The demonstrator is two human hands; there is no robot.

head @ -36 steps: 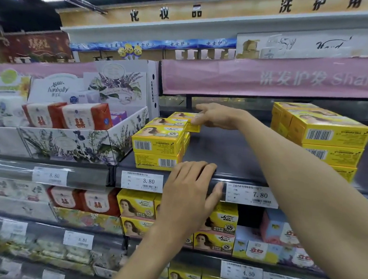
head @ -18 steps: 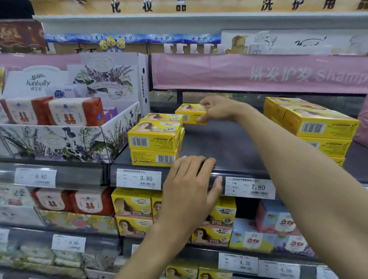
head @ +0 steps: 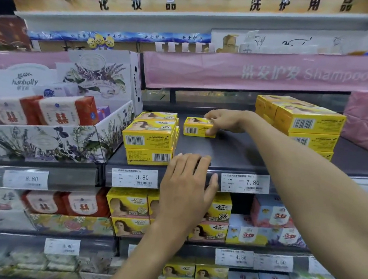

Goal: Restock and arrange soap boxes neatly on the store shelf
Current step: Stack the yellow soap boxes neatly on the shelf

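My left hand (head: 187, 182) sits just below the centre of the frame, back towards me, fingers straight and close together, thumb spread to the right, reaching up from the bottom edge. My right hand (head: 223, 122) reaches in from the lower right to above centre, fingers and thumb gripping a soap box (head: 195, 127).

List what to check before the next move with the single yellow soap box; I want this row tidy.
1. Right hand holds the single yellow soap box: ok.
2. Its barcode side faces front, like the left stack: ok.
3. Box flush with the left stack: not ok, a gap shows.
4. Box down flat on the shelf: cannot tell.
5. Left hand out of the way, resting on the shelf edge: ok.
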